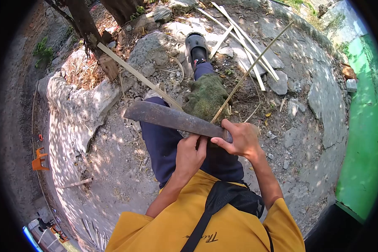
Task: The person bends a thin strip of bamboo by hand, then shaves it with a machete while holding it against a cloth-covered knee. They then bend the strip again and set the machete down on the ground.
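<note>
My right hand (239, 137) is closed around the butt end of a machete (168, 117), its thumb pressed along the metal. The dark, worn blade points left, across my thighs. Just under the blade, my left hand (189, 155) pinches with thumb and fingers where a split bamboo strip (256, 63) runs down behind the metal; the pinched end is hidden. A second, paler bamboo strip (138, 76) slants from the upper left to the same area. A rough green cloth (208, 98) covers my knee, beneath the strips and beyond the blade.
Several pale bamboo strips (239, 35) lie crossed on the broken concrete ahead. Tree trunks (86, 29) and rocks (149, 52) stand at the upper left. A green wall (361, 126) borders the right. An orange plastic object (40, 159) is at the far left.
</note>
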`<state>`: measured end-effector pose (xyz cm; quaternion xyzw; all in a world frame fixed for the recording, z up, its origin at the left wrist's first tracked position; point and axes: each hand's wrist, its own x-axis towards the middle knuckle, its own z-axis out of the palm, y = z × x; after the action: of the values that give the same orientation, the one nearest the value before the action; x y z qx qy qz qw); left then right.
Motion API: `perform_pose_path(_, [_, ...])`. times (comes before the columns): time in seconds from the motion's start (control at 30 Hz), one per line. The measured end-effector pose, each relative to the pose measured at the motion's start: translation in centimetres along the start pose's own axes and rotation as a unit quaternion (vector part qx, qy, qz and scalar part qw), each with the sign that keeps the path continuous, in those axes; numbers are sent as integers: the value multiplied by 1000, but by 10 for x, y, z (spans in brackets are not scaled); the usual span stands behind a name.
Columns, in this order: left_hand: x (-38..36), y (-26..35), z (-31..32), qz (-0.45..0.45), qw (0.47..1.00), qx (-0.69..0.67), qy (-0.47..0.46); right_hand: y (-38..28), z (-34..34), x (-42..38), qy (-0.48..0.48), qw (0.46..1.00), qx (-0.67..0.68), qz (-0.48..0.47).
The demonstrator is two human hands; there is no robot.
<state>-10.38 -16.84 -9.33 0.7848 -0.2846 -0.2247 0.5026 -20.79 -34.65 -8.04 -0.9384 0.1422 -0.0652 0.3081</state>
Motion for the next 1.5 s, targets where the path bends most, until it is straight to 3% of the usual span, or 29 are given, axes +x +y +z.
perform_pose_path(0.13, [5,3,0,-37,999,-14,-12,4,0,2,-8,1000,-2,-4])
perform_pose_path(0.33, [5,4,2,-18,1000,-10,-1,2,3,2,-2,1000,2,18])
perform_pose_path(0.63, [2,-6,2,63,997,47,11,-5,6,0,3,999,-17,44])
perform_pose_path(1.03, [-29,-8,-11,-13,1000,4,-8,-9,7,2,18,997,-5,74])
perform_pose_path(1.5, [-102,-26,-74,-82,995,21,-51,-9,4,3,21,996,10,83])
